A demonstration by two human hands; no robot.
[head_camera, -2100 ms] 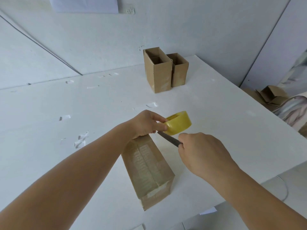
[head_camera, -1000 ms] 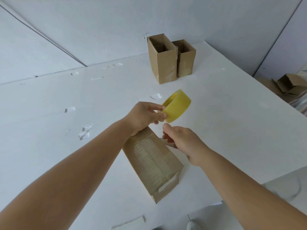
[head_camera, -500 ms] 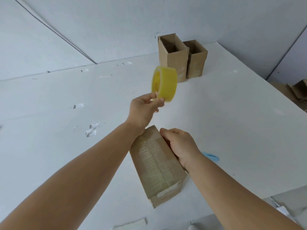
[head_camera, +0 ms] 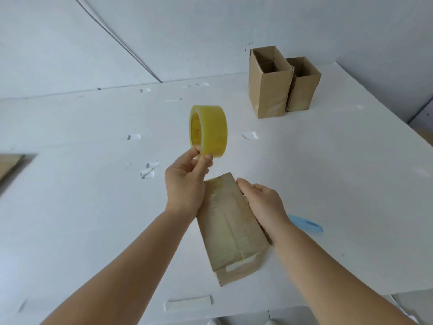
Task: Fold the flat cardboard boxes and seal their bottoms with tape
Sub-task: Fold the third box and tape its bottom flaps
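White tabletop (head_camera: pixel 339 184) carries, nearest us, the brown cardboard box (head_camera: pixel 228 233) lying on its side, our right hand (head_camera: pixel 264 205) gripping its right edge; light, stiff but crushable, we judge, best held at corners. Farther, our left hand (head_camera: pixel 185 184) pinches the yellow tape roll (head_camera: pixel 209 133) aloft.

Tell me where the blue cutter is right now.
Head view: the blue cutter lies flat on the white table, right of centre, partly hidden behind the wrist of the right hand, beside the taped box that hand holds.
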